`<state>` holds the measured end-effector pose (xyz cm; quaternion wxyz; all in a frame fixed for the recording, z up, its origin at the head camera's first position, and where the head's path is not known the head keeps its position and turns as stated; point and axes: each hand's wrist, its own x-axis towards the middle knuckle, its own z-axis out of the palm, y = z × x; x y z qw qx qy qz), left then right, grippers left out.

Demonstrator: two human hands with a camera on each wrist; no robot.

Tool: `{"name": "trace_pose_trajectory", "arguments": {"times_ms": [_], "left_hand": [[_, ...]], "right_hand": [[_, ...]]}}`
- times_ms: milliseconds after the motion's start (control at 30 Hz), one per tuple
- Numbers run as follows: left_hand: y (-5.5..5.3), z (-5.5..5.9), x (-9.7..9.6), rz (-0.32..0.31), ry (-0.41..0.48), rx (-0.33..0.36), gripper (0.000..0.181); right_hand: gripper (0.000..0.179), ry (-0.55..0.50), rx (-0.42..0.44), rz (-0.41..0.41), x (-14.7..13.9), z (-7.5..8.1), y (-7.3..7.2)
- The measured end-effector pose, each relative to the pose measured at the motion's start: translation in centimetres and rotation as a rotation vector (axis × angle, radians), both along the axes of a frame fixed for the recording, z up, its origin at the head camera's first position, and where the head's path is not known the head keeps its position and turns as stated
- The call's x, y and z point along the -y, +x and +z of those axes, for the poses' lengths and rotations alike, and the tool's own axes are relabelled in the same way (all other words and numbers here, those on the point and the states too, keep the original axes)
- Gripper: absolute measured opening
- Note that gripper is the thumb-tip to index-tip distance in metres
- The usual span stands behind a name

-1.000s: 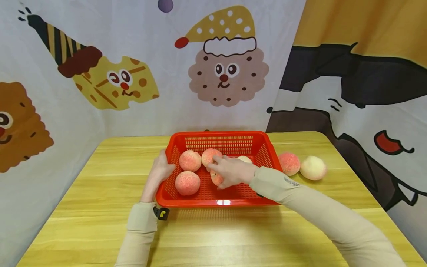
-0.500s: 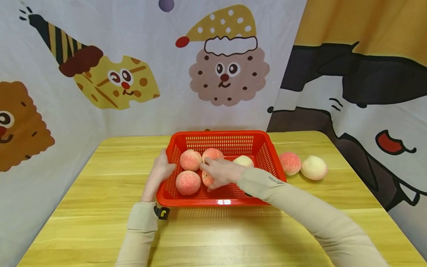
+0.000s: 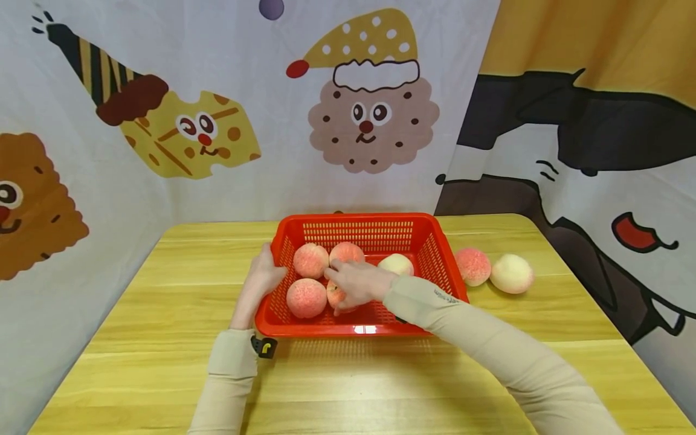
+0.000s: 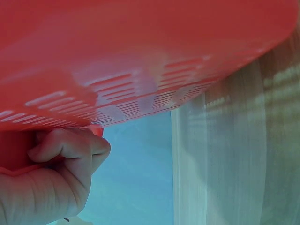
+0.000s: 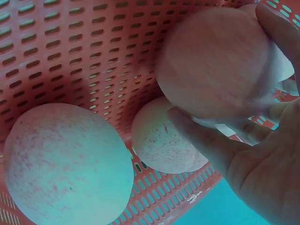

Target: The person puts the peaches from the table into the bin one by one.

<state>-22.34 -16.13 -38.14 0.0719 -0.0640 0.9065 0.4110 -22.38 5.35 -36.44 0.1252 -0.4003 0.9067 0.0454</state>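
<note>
A red plastic basket sits on the table, its left rim gripped by my left hand. In the left wrist view, that hand's curled fingers hook the rim against the slotted wall. Inside the basket, my right hand holds a peach, partly hidden under it in the head view; the right wrist view has thumb and fingers around this peach. Close to it lie a front-left peach, a back-left peach and a back-middle peach. A paler peach rests right of the hand.
Right of the basket, on the wooden table, a pink peach and a pale yellow peach lie side by side. A cartoon-printed cloth hangs behind the table.
My right hand has moved left inside the basket with its peach, up to the left-hand peaches, uncovering more of the pale one. My left hand stays on the rim.
</note>
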Motion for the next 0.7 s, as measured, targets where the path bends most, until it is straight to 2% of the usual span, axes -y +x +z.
{"name": "trace_pose_trajectory", "arguments": {"times_ms": [200,600,700], "left_hand": [[-0.1,-0.1,0.2,-0.002,-0.011,-0.002,0.065],[-0.1,-0.1,0.0,-0.002,-0.002,-0.011,0.064],[0.0,-0.1,0.0,-0.003,-0.002,-0.01,0.065]], "right_hand": [[0.062,-0.031,0.024,-0.004,-0.4,0.0,0.0],[0.07,-0.086,0.129,-0.122,-2.1,1.1,0.0],[0.067,-0.106,0.122,-0.133,-2.6,1.4,0.0]]}}
